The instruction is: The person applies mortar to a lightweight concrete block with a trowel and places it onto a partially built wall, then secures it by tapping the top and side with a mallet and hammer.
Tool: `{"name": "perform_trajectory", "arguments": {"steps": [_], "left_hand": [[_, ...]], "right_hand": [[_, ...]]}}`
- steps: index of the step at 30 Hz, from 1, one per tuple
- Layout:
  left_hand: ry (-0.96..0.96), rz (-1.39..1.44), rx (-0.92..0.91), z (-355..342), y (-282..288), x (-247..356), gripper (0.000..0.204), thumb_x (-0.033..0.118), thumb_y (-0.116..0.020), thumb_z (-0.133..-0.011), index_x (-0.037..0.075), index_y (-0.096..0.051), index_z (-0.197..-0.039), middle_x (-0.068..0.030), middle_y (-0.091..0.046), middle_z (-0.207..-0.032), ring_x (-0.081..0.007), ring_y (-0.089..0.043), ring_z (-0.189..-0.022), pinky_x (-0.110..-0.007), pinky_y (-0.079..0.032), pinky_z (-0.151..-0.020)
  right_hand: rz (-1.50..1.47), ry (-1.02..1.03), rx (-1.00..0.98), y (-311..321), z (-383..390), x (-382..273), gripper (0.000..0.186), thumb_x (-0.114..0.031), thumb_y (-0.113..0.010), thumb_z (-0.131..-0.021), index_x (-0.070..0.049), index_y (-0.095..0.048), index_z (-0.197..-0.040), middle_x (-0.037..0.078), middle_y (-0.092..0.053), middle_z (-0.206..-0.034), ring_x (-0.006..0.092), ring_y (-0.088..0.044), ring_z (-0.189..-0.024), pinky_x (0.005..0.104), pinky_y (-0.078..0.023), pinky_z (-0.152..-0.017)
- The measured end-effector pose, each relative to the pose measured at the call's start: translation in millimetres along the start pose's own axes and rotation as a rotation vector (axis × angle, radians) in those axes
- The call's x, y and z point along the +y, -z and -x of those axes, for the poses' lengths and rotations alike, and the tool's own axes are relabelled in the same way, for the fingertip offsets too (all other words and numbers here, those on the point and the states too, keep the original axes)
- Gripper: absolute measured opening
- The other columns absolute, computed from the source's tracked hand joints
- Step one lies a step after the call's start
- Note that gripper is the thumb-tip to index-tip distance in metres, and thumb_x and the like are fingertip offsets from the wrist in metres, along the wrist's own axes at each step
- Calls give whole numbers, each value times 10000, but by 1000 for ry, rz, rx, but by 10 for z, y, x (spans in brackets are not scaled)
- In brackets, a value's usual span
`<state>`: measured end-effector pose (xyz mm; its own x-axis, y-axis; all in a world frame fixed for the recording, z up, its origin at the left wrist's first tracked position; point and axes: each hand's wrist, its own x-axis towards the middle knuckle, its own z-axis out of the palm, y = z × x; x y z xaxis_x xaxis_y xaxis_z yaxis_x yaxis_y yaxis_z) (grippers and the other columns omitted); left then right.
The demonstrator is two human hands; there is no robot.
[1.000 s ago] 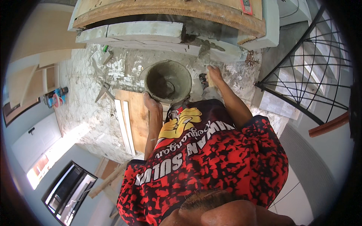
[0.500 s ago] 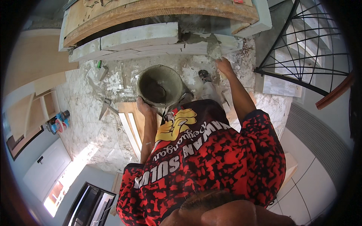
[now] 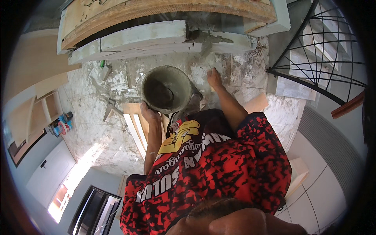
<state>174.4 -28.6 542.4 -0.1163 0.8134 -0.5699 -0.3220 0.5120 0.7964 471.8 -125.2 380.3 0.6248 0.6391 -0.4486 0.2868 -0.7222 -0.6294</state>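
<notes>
A mortar-smeared bucket (image 3: 183, 84) stands tilted in front of me, with grey mortar (image 3: 158, 94) low inside it. My left hand (image 3: 150, 114) is closed on the bucket's near left rim. To the right of the bucket, my right hand (image 3: 214, 78) grips a trowel (image 3: 206, 47) by its handle. The trowel's blade reaches the low wall of white blocks (image 3: 145, 37), at the end of the upper block. Wet grey mortar (image 3: 220, 39) lies on top of the lower course there.
A wooden-edged counter (image 3: 168, 19) runs behind the wall. At right stands a black metal railing (image 3: 309, 78). A handsaw (image 3: 108, 109) and wooden strips (image 3: 135, 131) lie left on the dirty floor. A blue power tool (image 3: 60, 125) sits farther left.
My right hand and the trowel have moved left and a little toward me along the wall. More mortar shows on the lower course to the right. My left hand stays at the bucket.
</notes>
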Motion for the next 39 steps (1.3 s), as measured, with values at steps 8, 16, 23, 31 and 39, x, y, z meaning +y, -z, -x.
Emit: {"name": "perform_trajectory", "arguments": {"steps": [8, 16, 23, 31, 39], "left_hand": [[-19, 64, 27, 35, -174, -51, 330, 236, -296, -977, 20, -517, -1094, -131, -557, -1141, -223, -520, -1083, -378, -391, -964], [-25, 114, 58, 114, -285, -87, 339, 235, -310, -965, 7, -518, -1108, -125, -566, -1119, -224, -532, -1047, -369, -408, -939], [-100, 104, 56, 128, -281, -234, 188, 179, -375, -944, 61, -522, -933, -57, -547, -967, -181, -538, -914, -343, -451, -853], [-182, 2, 111, 58, -248, -443, 161, 183, -417, -913, 115, -460, -773, 17, -473, -815, -89, -464, -808, -284, -421, -738], [-168, -21, -12, 260, -702, -142, 176, 181, -470, -939, 34, -563, -916, -34, -570, -906, -130, -532, -863, -285, -442, -784]], "right_hand": [[253, 74, 150, 1068, -66, -142, 488, -233, -559, -846, 24, -446, -1245, 280, -505, -1141, 434, -540, -1025, 468, -456, -851], [448, 249, 127, 1071, -538, -246, 478, -54, -591, -778, -50, -462, -1238, 239, -433, -1143, 427, -552, -955, 485, -498, -773], [654, 62, 191, 1415, -867, -76, 420, -75, -518, -826, -57, -458, -1241, 238, -442, -1169, 414, -558, -965, 479, -503, -786], [218, 497, 130, 2164, -450, 190, 358, -217, -572, -813, -1, -542, -1097, 214, -563, -1047, 367, -590, -956, 436, -487, -794], [500, 619, -400, 1700, 543, -892, 334, -152, -560, -791, -4, -526, -1089, 232, -571, -1025, 394, -610, -905, 465, -493, -768]]}}
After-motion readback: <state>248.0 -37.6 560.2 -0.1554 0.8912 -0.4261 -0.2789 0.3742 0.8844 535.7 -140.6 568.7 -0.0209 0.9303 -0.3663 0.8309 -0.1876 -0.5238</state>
